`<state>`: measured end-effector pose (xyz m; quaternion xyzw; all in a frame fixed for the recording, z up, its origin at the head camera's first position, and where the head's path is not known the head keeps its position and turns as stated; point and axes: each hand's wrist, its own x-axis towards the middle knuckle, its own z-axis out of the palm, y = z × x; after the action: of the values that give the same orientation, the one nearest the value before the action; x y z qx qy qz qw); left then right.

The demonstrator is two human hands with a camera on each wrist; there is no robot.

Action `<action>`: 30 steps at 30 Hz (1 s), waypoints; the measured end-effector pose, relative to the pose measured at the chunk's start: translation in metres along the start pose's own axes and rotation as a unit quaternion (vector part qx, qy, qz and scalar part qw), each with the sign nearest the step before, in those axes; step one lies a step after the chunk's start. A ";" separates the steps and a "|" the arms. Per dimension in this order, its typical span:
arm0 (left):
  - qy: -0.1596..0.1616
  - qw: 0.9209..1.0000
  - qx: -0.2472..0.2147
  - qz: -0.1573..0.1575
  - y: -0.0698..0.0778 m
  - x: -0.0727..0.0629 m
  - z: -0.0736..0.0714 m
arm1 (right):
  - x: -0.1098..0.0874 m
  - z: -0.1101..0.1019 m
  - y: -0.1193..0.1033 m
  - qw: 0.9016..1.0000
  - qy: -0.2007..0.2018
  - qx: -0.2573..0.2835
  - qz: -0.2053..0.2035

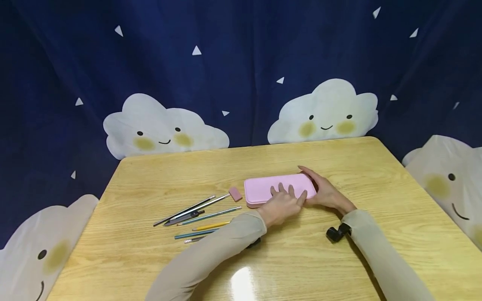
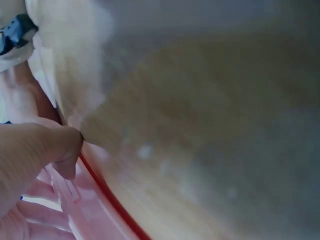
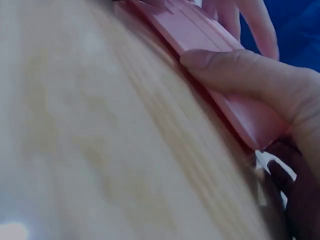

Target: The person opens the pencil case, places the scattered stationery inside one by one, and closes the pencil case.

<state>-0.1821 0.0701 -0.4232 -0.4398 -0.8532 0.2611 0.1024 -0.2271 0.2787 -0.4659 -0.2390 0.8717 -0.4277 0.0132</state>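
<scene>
A pink pencil case (image 1: 260, 190) lies flat on the table, its lid down. Across the lid's right half my left hand (image 1: 281, 207) rests with its fingers spread. In the left wrist view, its thumb (image 2: 65, 150) presses at the case's edge, beside a red seam (image 2: 112, 197). My right hand (image 1: 326, 194) grips the right end of the case, fingers around the far corner and thumb along the front. That thumb (image 3: 220, 70) lies against the pink side wall in the right wrist view.
A pink eraser (image 1: 235, 194) lies just left of the case. Several pencils, among them a yellow pencil (image 1: 211, 226) and a teal pencil (image 1: 211, 215), spread farther left with a dark compass (image 1: 184, 217). My left sleeve (image 1: 211, 255) covers some ends. A dark blue curtain (image 1: 241, 75) hangs behind the table.
</scene>
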 end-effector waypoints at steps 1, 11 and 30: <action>0.007 1.000 0.008 0.005 -0.001 0.000 0.001 | 0.001 -0.001 -0.003 1.000 0.003 0.009 0.002; 0.033 0.999 0.040 0.009 -0.004 0.004 0.003 | -0.001 -0.006 -0.031 0.999 0.015 0.048 0.003; -0.016 0.987 -0.087 -0.133 0.009 0.014 -0.002 | -0.002 -0.004 -0.024 0.997 -0.003 0.073 -0.021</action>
<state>-0.1830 0.0860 -0.4275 -0.3252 -0.9252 0.1768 0.0837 -0.2164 0.2701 -0.4457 -0.2569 0.8327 -0.4899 0.0248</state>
